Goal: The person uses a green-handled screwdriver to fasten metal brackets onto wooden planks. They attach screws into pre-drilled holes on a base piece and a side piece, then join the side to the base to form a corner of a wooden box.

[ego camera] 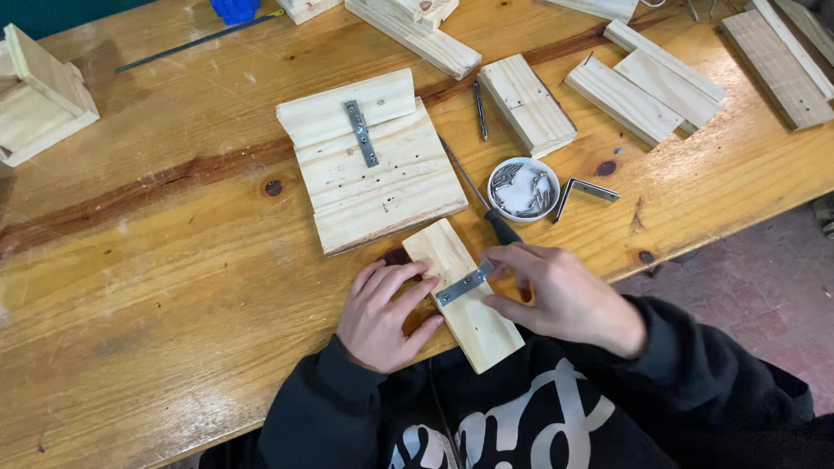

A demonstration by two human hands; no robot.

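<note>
A short pale pine block (463, 295) lay at the near edge of the long wooden workbench (156, 260), angled so that its far end pointed toward the larger boards. Across its middle sat a flat perforated steel strip (463, 284), set crosswise and overhanging the block slightly on the right.

The left hand (382, 314) rested flat on the bench against the block's left side, fingers spread and loose, fingertips touching the left end of the strip; nothing was enclosed in it. The right hand (556, 295) lay on the block's right side, thumb and forefinger pinched at the right end of the strip. Whether they gripped the strip itself or a small fastener there could not be told. The block thus lay between the two hands, touching both.

Just beyond the block lay a stepped assembly of light pine boards (373, 165) joined by a second grey metal strip (361, 132). To its right stood a small round white dish of screws (524, 188), with a bent steel angle bracket (584, 191) beside it. A black-handled screwdriver (497, 221) lay between dish and block, its handle near the right hand's fingers. Further loose pine offcuts (527, 104) lay well apart at the far side.
</note>
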